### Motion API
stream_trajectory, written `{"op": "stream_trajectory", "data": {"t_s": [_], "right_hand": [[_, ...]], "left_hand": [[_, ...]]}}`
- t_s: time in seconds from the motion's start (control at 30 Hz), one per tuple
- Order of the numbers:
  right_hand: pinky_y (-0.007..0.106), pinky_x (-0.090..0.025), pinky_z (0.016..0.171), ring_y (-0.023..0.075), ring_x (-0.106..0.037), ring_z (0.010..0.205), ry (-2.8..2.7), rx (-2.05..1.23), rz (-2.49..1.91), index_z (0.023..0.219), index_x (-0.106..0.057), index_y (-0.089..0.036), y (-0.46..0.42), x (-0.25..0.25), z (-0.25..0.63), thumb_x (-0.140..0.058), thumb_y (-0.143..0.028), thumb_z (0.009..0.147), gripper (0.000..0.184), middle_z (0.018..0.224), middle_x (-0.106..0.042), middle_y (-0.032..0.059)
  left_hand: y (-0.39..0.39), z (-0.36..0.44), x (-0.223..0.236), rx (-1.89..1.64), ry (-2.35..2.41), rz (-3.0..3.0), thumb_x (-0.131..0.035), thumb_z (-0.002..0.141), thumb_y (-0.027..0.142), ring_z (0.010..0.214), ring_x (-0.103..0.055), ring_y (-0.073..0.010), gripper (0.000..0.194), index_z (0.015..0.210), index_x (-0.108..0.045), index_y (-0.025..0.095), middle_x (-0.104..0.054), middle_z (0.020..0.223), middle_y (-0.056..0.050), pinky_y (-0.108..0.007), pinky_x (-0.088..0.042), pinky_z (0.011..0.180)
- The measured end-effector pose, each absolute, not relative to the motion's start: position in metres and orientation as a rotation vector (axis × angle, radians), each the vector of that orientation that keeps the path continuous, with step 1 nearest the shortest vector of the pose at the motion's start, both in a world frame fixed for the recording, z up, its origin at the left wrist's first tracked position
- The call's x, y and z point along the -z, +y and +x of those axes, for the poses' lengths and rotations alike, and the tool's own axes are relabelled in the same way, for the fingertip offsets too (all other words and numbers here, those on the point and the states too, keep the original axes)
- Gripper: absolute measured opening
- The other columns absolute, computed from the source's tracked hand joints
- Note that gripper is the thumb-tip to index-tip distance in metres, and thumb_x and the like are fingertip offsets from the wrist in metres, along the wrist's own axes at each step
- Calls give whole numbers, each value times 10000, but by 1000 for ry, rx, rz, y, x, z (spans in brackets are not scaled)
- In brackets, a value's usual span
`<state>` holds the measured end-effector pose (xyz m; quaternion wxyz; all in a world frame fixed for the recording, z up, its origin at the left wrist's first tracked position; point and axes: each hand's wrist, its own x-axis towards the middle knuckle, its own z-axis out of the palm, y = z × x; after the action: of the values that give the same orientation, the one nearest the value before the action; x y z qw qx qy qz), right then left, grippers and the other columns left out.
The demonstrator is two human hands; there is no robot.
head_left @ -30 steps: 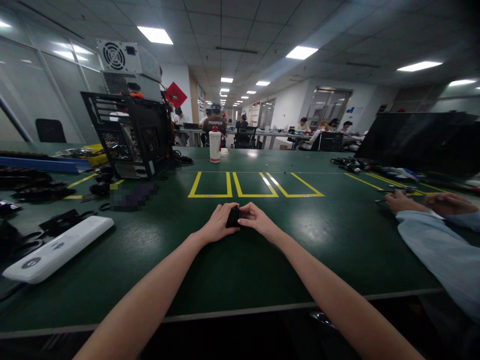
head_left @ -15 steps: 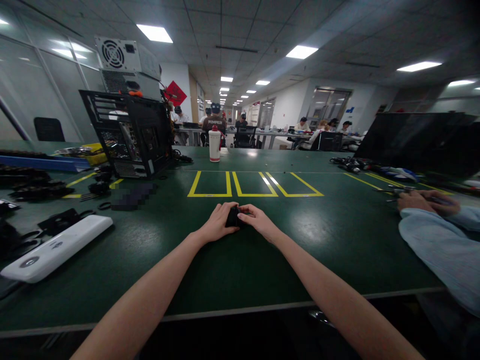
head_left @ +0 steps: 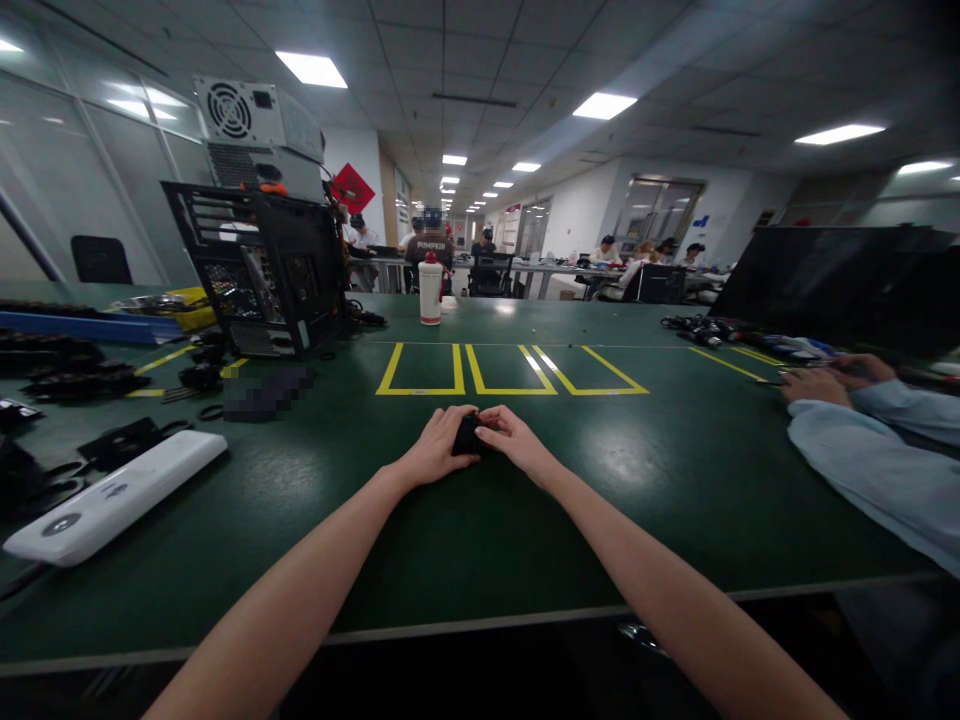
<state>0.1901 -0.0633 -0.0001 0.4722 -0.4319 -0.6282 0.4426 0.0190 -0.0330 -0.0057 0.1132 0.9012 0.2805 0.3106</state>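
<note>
A small black object point(head_left: 466, 436) sits between my hands, low over the green table point(head_left: 480, 540); its exact kind cannot be made out. My left hand point(head_left: 439, 443) is closed around its left side, thumb at the near edge and fingers over the top. From the right, the thumb and fingertips of my right hand point(head_left: 512, 440) pinch its right side. Fingers cover much of the object. Just beyond my hands, yellow tape point(head_left: 420, 391) marks several outlined areas on the tabletop.
An open computer case point(head_left: 262, 270) stands at the left, with power supplies point(head_left: 259, 115) on top. A white power strip point(head_left: 120, 495) and black parts lie near it. Further back is a white bottle point(head_left: 430, 290). At the right, a co-worker's hands point(head_left: 817, 385) work near dark monitors point(head_left: 840, 285).
My hands and the black object hold nearly the same place. The co-worker's hands at the right have shifted slightly away from the table's near edge.
</note>
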Motion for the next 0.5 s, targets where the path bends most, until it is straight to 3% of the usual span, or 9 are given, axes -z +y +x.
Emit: {"op": "stream_trajectory", "data": {"t_s": [0.3, 0.5], "right_hand": [[357, -396, 827, 162, -514, 908, -1592, -1143, -1020, 912, -471, -215, -69, -2, 195, -654, -265, 602, 364, 932, -535, 10], [355, -402, 806, 154, -516, 870, -1566, -1082, -1033, 851, -487, -202, -64, 1, 192, -568, -342, 683, 234, 878, -543, 7]], "left_hand": [[-33, 19, 6, -899, 835, 2653, -610, 663, 275, 940, -413, -226, 627, 1193, -276, 232, -405, 1119, -54, -366, -364, 796], [-32, 20, 7, -911, 816, 2662, -610, 665, 291, 956, -400, -224, 624, 1187, -275, 224, -406, 1112, -52, -357, -354, 814]]}}
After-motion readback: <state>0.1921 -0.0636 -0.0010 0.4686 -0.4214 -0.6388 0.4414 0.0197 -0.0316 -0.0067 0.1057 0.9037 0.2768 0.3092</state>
